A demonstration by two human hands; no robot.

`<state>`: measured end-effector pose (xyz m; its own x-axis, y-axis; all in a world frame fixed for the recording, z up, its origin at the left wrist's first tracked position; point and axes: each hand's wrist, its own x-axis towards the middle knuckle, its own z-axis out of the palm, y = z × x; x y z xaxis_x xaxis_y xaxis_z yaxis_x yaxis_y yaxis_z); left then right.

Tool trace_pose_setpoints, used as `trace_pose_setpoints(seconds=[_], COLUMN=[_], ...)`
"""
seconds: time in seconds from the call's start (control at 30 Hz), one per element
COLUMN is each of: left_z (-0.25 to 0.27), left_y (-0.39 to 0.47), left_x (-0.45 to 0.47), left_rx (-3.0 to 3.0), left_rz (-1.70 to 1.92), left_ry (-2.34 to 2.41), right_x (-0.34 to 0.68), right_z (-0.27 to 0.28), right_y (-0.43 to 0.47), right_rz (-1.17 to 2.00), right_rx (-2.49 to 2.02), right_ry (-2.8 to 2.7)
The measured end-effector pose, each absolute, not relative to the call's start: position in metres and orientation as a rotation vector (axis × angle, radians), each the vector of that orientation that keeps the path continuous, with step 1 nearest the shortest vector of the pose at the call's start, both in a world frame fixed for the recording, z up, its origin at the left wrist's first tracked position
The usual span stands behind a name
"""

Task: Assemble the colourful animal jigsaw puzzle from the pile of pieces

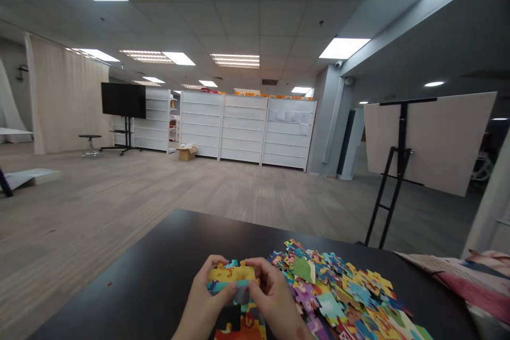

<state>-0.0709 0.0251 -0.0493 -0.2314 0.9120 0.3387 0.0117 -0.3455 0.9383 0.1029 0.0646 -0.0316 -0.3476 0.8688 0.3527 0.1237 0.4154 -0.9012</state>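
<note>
A: Puzzle pieces [232,274], a small joined yellow and teal cluster, sit low in the middle of the view, held just above a black table [159,271].

B: Who holds them?

A: Both of the person's hands. The left hand [205,303] curls around the cluster's left edge with the thumb laid across its front. The right hand [273,297] closes on the right edge, fingers bent over the top.

B: What lies beneath?

A: Part of an assembled puzzle section [241,324], orange and black, shows under the hands at the bottom edge.

B: And beside them?

A: A loose pile of puzzle pieces [342,292] in many colours spreads over the table just right of the right hand. A patterned cloth [470,281] lies at the far right.

B: The room?

A: A large open office space with grey carpet [159,186], white shelving units [247,130] along the far wall, a dark screen on a stand [123,100] to the left, and a white board on a black easel [430,141] to the right. Ceiling light panels [343,47] glow overhead.
</note>
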Motion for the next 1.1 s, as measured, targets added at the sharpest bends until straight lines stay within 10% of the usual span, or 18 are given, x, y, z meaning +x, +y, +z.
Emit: trace_pose_setpoints(seconds=[0.53,1.1], left_z=[-0.039,-0.033], left_y=[0.032,-0.015], left_x=[-0.123,-0.148], left_rx=[1.430,2.149], left_rz=[1.653,0.458], left_ry=[1.439,2.029], right_x=[0.113,0.121], right_z=[-0.037,-0.038], right_y=[0.064,0.068], right_rz=[0.890,0.640], right_rx=[-0.820,-0.774], right_ry=[-1.914,-2.225])
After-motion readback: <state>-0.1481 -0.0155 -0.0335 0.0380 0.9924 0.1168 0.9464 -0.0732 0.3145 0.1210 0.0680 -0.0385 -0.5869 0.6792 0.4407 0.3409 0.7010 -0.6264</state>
